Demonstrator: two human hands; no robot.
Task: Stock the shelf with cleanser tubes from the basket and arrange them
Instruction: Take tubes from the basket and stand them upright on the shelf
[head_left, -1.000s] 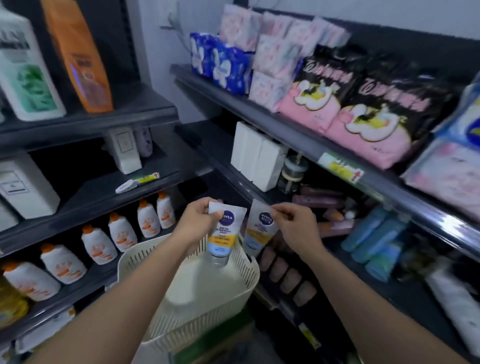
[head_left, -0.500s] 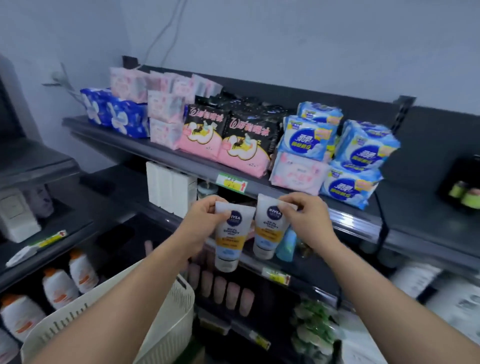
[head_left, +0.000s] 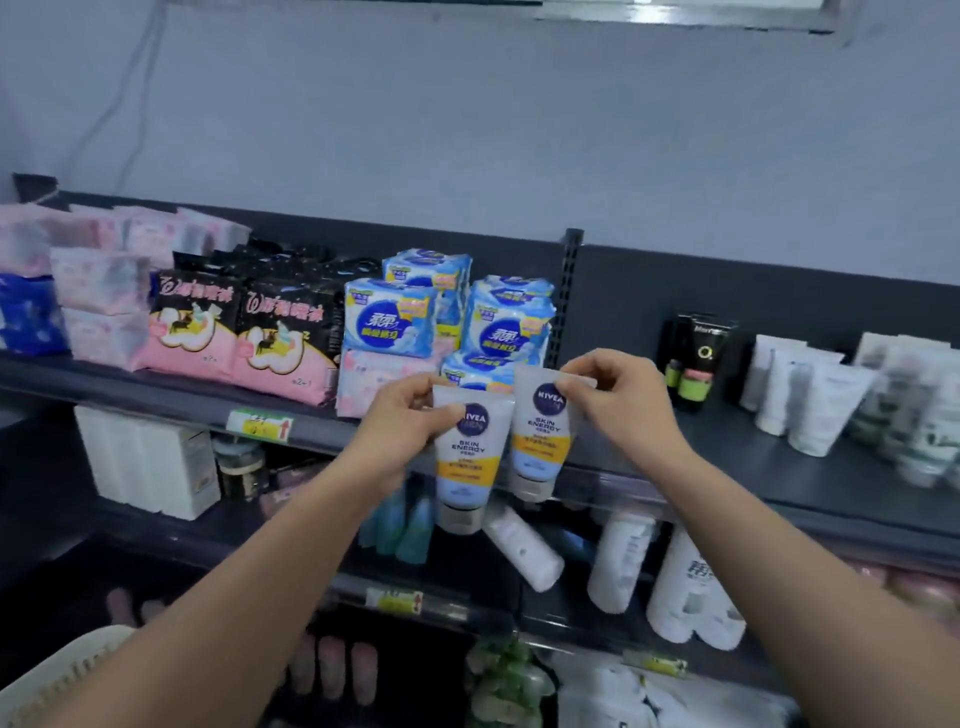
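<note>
Left hand (head_left: 402, 415) pinches one cleanser tube (head_left: 465, 462) by its crimped top; right hand (head_left: 618, 400) pinches a second tube (head_left: 540, 436) the same way (caps hanging down). Hands close together, not touching. Tubes side by side in the air before the top shelf (head_left: 727, 447), just right of blue pad packs (head_left: 395, 322). Basket (head_left: 62, 670) low left.

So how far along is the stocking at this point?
Done: no matching tube stands on the shelf yet. In hand: the left hand pinches one cleanser tube and the right hand a second tube, both caps down in front of the shelf edge. Left: setting both down and arranging them; only the basket rim shows, so remaining stock cannot be told.
</note>
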